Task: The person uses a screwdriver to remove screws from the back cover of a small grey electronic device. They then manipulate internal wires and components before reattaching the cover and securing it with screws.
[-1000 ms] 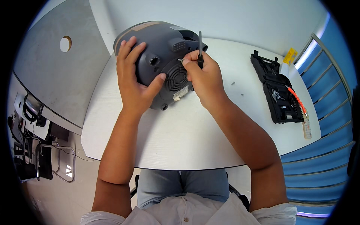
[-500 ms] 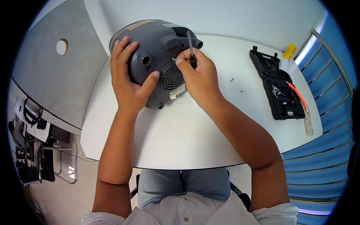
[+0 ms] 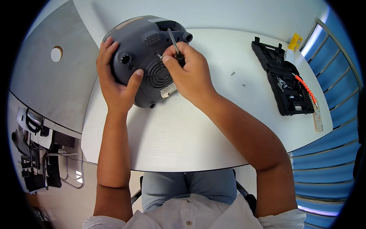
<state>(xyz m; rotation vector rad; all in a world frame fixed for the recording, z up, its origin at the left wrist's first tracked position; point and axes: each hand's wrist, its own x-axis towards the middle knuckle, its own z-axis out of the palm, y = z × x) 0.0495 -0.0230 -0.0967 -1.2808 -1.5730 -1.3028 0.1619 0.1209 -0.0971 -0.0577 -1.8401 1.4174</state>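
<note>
A dark grey rounded appliance (image 3: 133, 42) lies tilted on the table, its underside showing a round slotted vent, stubby feet and a torn pale label. My left hand (image 3: 116, 84) grips its left side, fingers over the edge and thumb on the base. At the vent's upper edge, my right hand (image 3: 187, 68) pinches a small screw (image 3: 159, 56) between thumb and forefinger. The same hand keeps a screwdriver (image 3: 172, 40) tucked in its fingers, shaft pointing up and away from the base. Whether the screw touches its hole is hard to see.
Two loose screws (image 3: 233, 73) lie right of my right hand. An open black tool case (image 3: 280, 84) with bits and an orange flexible shaft (image 3: 305, 89) stands at the table's right, near a yellow item (image 3: 295, 42). Metal railings (image 3: 328, 152) run beyond that edge.
The appliance has shifted left and slightly away, and both hands have moved with it. The screw stays pinched in my right hand, and the screwdriver now leans more to the left.
</note>
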